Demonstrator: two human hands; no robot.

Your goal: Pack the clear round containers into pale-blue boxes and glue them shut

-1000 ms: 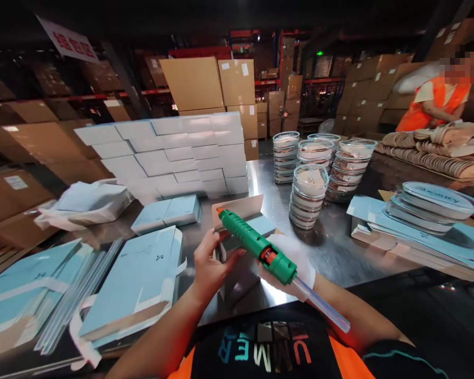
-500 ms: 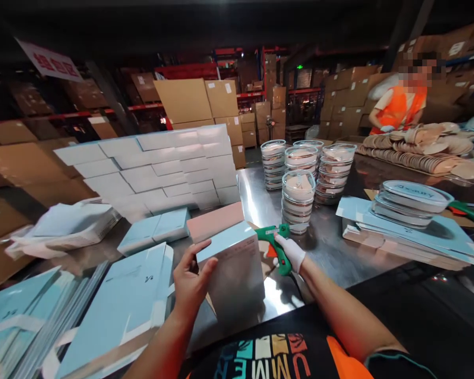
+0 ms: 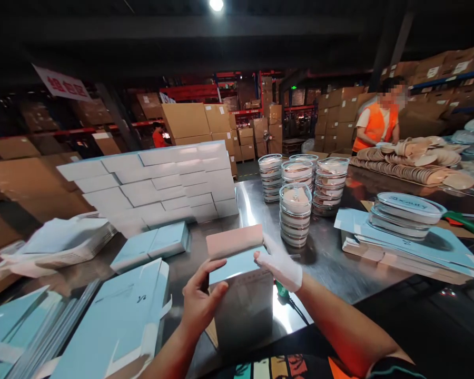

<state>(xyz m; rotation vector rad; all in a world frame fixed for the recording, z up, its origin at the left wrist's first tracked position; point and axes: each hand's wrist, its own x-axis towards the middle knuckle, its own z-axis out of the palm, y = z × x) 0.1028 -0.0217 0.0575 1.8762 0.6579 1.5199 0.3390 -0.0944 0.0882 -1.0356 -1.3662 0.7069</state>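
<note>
A small carton [image 3: 243, 300], light blue on top with a pink flap [image 3: 235, 239] raised at its far edge, stands before me on the metal table. My bare left hand [image 3: 203, 289] grips its left side, thumb on the near face and fingers over the top. At the far right corner is my right hand [image 3: 278, 263] in a white glove with bare fingertips, its thumb on the blue top and its fingers behind the flap. Below the right wrist lies a green glue gun [image 3: 282, 292], mostly hidden, with its black cord.
A wall of stacked cartons [image 3: 161, 181] stands behind, flat blue cartons [image 3: 122, 310] at left. Stacked clear round containers [image 3: 295, 216] are ahead; more round containers [image 3: 406, 213] rest on flat blue sheets [image 3: 351, 223]. A person in an orange vest [image 3: 377, 126] stands far right.
My right hand has let go of the glue gun, which now lies on the table, and has moved onto the carton. The carton has shifted slightly nearer, still in my left hand.
</note>
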